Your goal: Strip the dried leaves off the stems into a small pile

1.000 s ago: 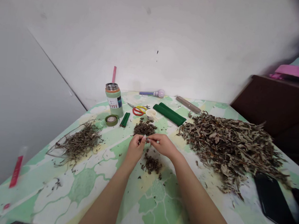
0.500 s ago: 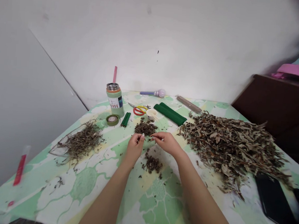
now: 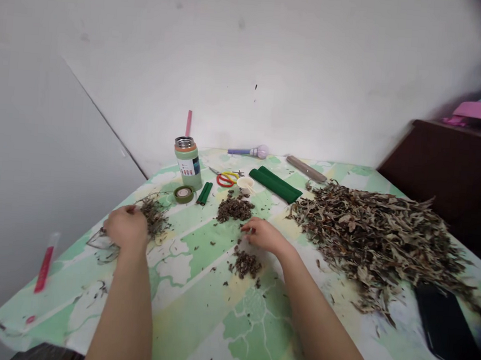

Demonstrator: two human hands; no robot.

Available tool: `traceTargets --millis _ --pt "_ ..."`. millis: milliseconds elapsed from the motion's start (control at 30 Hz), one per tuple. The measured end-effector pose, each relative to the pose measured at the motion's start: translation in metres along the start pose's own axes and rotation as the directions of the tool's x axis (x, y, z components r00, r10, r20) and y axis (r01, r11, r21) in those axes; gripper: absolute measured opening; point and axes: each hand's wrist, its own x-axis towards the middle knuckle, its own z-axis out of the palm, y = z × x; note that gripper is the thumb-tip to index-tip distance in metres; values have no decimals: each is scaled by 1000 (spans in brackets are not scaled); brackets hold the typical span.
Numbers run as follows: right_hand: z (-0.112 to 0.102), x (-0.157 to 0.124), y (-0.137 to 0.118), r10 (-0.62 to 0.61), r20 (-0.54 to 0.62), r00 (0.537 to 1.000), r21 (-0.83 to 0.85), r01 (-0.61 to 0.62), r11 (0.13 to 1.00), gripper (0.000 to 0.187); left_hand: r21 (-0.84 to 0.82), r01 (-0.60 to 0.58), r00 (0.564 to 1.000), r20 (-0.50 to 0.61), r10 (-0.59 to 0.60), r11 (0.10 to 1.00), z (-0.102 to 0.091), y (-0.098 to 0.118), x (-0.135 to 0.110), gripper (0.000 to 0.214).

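Note:
My left hand (image 3: pixel 127 226) is over the pile of dry thin stems (image 3: pixel 153 217) at the left and covers part of it. Its fingers point away and down, mostly hidden, so whether they grip a stem does not show. Near the middle, my right hand (image 3: pixel 263 234) hovers with fingers bent and a little apart; I see nothing held in them. Just beyond its fingertips lies a heap of small dark dried bits (image 3: pixel 235 209). A second, smaller heap of dried bits (image 3: pixel 247 264) lies on the near side of that hand.
A large pile of dry leaves (image 3: pixel 369 234) covers the right side, beside a black phone (image 3: pixel 445 324). Behind the hands are an uncapped green flask (image 3: pixel 189 167), its lid (image 3: pixel 183 194), scissors (image 3: pixel 226 180), a small white cup (image 3: pixel 245 183) and green rolls (image 3: pixel 275 184).
My left hand has moved from the middle, beside my right hand, out left to the stem pile. My right hand stays near the small heaps, its fingers slightly lower.

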Motion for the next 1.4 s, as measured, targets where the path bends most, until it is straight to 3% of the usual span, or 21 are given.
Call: traceTargets --millis 100,167,300,367,400,467,533,600,700,933,1100,1267,1400 --pt "-7 0 12 44 -104 994 -6 -45 999 24 83 62 992 -117 -52 995 -2 -9 4 27" --pt "-7 0 19 71 -167 983 -16 -74 997 31 66 39 977 -210 -24 997 -2 -7 -1 27" --pt "7 5 27 90 -219 971 -24 -97 995 52 -28 -133 935 -336 116 991 7 25 -28 36" --pt "15 8 27 89 -212 973 -15 -94 995 59 -64 -337 923 -218 317 939 20 51 -50 35" --pt "18 9 26 87 -208 974 -9 -91 996 60 -105 -446 893 -116 434 889 28 63 -63 31" --pt "20 10 25 85 -209 974 1 -87 996 58 -246 -585 787 59 615 773 47 85 -90 33" --pt "18 8 25 85 -224 971 4 -87 996 55 -369 -605 685 211 698 706 66 97 -113 47" --pt "14 6 25 86 -247 965 4 -88 996 52 -448 -565 596 359 718 693 79 99 -128 52" --pt "11 6 26 89 -269 959 8 -90 996 51 -497 -548 541 402 738 673 88 91 -135 43" --pt "21 41 17 104 -274 956 25 -100 995 66 -586 -466 545 401 736 664 84 74 -127 23" --pt "23 59 12 108 -270 957 49 -99 994 34 -664 -365 632 337 698 652 85 70 -125 25" --pt "23 60 12 80 -296 952 76 -59 995 37 -697 -275 718 309 624 662 91 67 -122 47" --pt "30 61 5 42 -275 961 94 -17 995 41 -712 -210 753 320 575 671 92 67 -121 54"
